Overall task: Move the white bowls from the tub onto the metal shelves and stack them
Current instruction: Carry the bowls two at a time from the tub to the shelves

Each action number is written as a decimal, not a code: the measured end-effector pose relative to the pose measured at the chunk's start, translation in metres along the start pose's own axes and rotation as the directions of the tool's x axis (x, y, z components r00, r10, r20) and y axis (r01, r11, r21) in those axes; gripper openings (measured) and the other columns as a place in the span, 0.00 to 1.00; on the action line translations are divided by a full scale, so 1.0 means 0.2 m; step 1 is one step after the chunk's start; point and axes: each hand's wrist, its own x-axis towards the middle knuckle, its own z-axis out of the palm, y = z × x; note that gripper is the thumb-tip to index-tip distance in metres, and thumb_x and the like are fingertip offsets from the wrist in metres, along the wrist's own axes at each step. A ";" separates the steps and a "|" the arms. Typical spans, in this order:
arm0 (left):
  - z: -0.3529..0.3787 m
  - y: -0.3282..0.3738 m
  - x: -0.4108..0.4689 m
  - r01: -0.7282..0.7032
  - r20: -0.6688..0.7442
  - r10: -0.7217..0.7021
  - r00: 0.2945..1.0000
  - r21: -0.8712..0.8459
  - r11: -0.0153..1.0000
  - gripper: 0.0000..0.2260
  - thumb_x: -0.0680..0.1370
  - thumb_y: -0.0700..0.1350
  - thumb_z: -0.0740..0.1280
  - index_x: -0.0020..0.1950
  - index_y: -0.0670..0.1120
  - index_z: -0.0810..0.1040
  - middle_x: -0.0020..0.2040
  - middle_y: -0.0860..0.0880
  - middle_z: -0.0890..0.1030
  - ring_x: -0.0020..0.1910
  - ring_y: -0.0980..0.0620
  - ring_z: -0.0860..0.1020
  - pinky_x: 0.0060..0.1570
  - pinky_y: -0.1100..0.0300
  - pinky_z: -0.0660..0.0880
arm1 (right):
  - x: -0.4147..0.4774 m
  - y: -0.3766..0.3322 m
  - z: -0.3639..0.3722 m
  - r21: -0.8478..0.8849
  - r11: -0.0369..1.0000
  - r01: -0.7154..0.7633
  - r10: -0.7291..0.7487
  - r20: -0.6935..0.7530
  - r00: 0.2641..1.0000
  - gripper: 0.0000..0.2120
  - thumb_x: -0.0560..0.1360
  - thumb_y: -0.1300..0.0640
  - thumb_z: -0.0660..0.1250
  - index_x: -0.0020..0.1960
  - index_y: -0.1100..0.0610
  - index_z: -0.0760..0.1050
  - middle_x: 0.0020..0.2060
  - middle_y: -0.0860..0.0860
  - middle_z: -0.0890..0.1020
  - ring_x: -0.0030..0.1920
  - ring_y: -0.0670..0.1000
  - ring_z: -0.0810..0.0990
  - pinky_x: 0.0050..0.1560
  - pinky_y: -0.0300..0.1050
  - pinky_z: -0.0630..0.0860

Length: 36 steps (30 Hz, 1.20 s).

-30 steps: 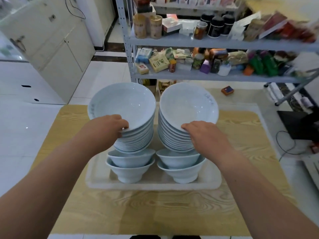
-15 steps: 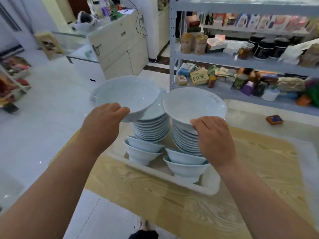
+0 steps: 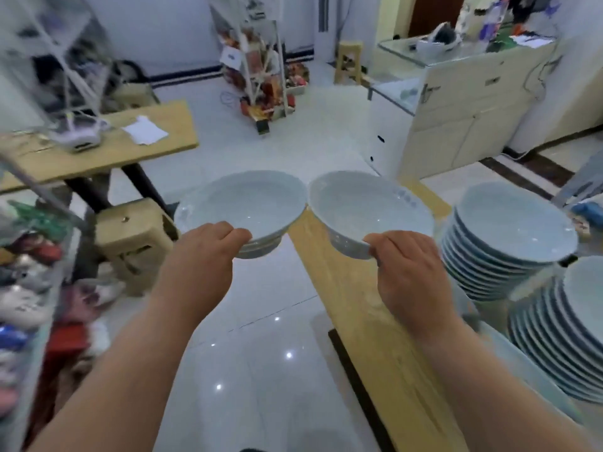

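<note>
While facing out across the pale tiled floor point(image 3: 261, 321), holds two loads aloft side by side, rims touching or all but. Reaches in from the near edge with bare forearms. Grips in the left hand point(image 3: 199, 265), fingers curled round the near rim, a short nested stack point(image 3: 241, 203) of at least two white bowls, out over the floor. Grips in the right hand point(image 3: 408, 275), the same way, a single bowl point(image 3: 368, 207) above the left edge of the wooden worktop point(image 3: 368, 327). Shows two tall stacks to the right on that worktop: the far stack point(image 3: 512, 230) just right of the single bowl, the near stack point(image 3: 580, 321) cut by the frame edge. Takes in, beyond: a tan stool point(image 3: 130, 243) near left, a second worktop point(image 3: 107, 154) far left with a sheet of paper point(image 3: 145, 130), a wire rack point(image 3: 257, 60) at the far wall, white cabinets point(image 3: 456, 135) far right, and a shelf point(image 3: 23, 288) of blurred goods along the left edge.
</note>
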 end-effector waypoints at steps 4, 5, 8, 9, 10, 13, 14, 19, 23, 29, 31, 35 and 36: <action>-0.16 -0.44 -0.33 0.206 -0.018 -0.205 0.979 0.087 0.975 0.18 0.65 0.28 0.71 0.51 0.44 0.80 0.39 0.45 0.77 0.36 0.41 0.75 0.33 0.52 0.71 | 0.24 -0.41 0.32 0.157 0.980 0.121 -0.127 0.029 0.991 0.19 0.67 0.70 0.64 0.53 0.56 0.81 0.46 0.49 0.81 0.48 0.54 0.79 0.54 0.46 0.69; -0.21 -0.54 -0.42 0.266 -0.028 -0.265 0.964 0.118 0.957 0.16 0.67 0.29 0.70 0.51 0.44 0.80 0.39 0.45 0.77 0.37 0.41 0.75 0.33 0.52 0.71 | 0.30 -0.54 0.39 0.193 0.968 0.160 -0.169 0.028 0.985 0.19 0.67 0.71 0.64 0.53 0.56 0.81 0.46 0.49 0.81 0.48 0.54 0.79 0.54 0.46 0.68; -0.39 -0.84 -0.70 0.417 -0.048 -0.416 0.908 0.193 0.888 0.15 0.69 0.31 0.65 0.52 0.44 0.80 0.40 0.46 0.77 0.37 0.42 0.75 0.32 0.51 0.72 | 0.48 -0.96 0.58 0.311 0.914 0.261 -0.276 0.007 0.961 0.19 0.66 0.73 0.64 0.52 0.57 0.81 0.44 0.50 0.80 0.47 0.55 0.77 0.54 0.45 0.68; -0.45 -0.93 -0.79 0.464 -0.052 -0.464 0.884 0.217 0.859 0.15 0.69 0.30 0.66 0.51 0.44 0.79 0.39 0.47 0.77 0.37 0.43 0.74 0.32 0.51 0.72 | 0.54 -1.12 0.64 0.352 0.888 0.297 -0.314 -0.007 0.949 0.19 0.67 0.72 0.64 0.52 0.57 0.81 0.44 0.50 0.80 0.47 0.54 0.77 0.54 0.45 0.68; -0.52 -1.00 -0.87 0.508 -0.062 -0.508 0.859 0.237 0.828 0.14 0.69 0.30 0.66 0.50 0.45 0.79 0.39 0.47 0.76 0.37 0.44 0.73 0.31 0.52 0.71 | 0.59 -1.26 0.68 0.387 0.861 0.331 -0.349 -0.024 0.937 0.18 0.67 0.71 0.64 0.52 0.57 0.81 0.44 0.51 0.80 0.47 0.54 0.76 0.54 0.44 0.67; -0.76 -1.18 -1.11 0.614 -0.113 -0.611 0.784 0.293 0.733 0.14 0.68 0.33 0.63 0.50 0.45 0.79 0.40 0.47 0.76 0.37 0.44 0.74 0.28 0.55 0.69 | 0.74 -1.71 0.78 0.474 0.761 0.443 -0.457 -0.094 0.885 0.14 0.71 0.67 0.63 0.52 0.57 0.81 0.45 0.52 0.81 0.48 0.54 0.76 0.55 0.44 0.67; -0.84 -1.24 -1.18 0.645 -0.129 -0.643 0.755 0.324 0.692 0.14 0.68 0.33 0.66 0.50 0.46 0.79 0.41 0.48 0.77 0.38 0.44 0.74 0.29 0.54 0.71 | 0.80 -1.86 0.81 0.502 0.720 0.480 -0.489 -0.124 0.863 0.13 0.72 0.66 0.62 0.52 0.58 0.81 0.45 0.53 0.81 0.47 0.55 0.77 0.54 0.44 0.68; -1.23 -1.44 -1.51 0.743 -0.272 -0.716 0.643 0.449 0.497 0.20 0.65 0.28 0.68 0.52 0.46 0.79 0.40 0.48 0.77 0.37 0.44 0.74 0.30 0.51 0.72 | 1.03 -2.54 0.85 0.624 0.520 0.584 -0.574 -0.252 0.780 0.19 0.65 0.71 0.74 0.54 0.59 0.80 0.45 0.54 0.81 0.47 0.58 0.79 0.51 0.50 0.72; -1.49 -1.56 -1.68 0.796 -0.391 -0.740 0.548 0.514 0.318 0.22 0.63 0.27 0.68 0.52 0.46 0.80 0.40 0.49 0.77 0.35 0.44 0.74 0.27 0.55 0.68 | 1.19 -3.04 0.86 0.677 0.331 0.657 -0.600 -0.386 0.700 0.17 0.67 0.71 0.73 0.54 0.58 0.80 0.46 0.54 0.81 0.48 0.58 0.79 0.52 0.51 0.72; -1.69 -1.78 -1.89 0.856 -0.548 -0.737 0.395 0.511 0.079 0.20 0.65 0.31 0.67 0.52 0.48 0.79 0.42 0.50 0.77 0.40 0.43 0.77 0.30 0.55 0.75 | 1.37 -3.78 0.96 0.684 0.035 0.728 -0.587 -0.576 0.569 0.14 0.68 0.71 0.72 0.51 0.59 0.81 0.44 0.54 0.81 0.45 0.59 0.78 0.51 0.50 0.71; -1.72 -1.86 -1.95 0.867 -0.580 -0.739 0.343 0.498 0.011 0.19 0.64 0.30 0.67 0.51 0.48 0.80 0.41 0.49 0.78 0.39 0.42 0.78 0.30 0.54 0.77 | 1.41 -4.00 1.00 0.683 -0.046 0.729 -0.580 -0.612 0.538 0.16 0.67 0.72 0.72 0.51 0.59 0.81 0.43 0.54 0.81 0.44 0.59 0.78 0.50 0.49 0.69; -1.74 -2.01 -2.06 0.888 -0.617 -0.753 0.228 0.449 -0.099 0.18 0.67 0.31 0.65 0.51 0.48 0.80 0.40 0.49 0.77 0.39 0.44 0.76 0.32 0.50 0.76 | 1.47 -4.37 1.07 0.671 -0.189 0.717 -0.592 -0.660 0.462 0.19 0.62 0.71 0.76 0.51 0.59 0.81 0.44 0.55 0.82 0.46 0.57 0.75 0.50 0.50 0.70; -1.74 -2.04 -2.08 0.887 -0.632 -0.752 0.189 0.438 -0.145 0.18 0.67 0.30 0.66 0.51 0.48 0.79 0.40 0.49 0.77 0.39 0.44 0.76 0.33 0.50 0.75 | 1.49 -4.46 1.09 0.656 -0.231 0.718 -0.608 -0.674 0.420 0.20 0.60 0.70 0.77 0.50 0.59 0.81 0.44 0.55 0.82 0.46 0.57 0.75 0.49 0.50 0.72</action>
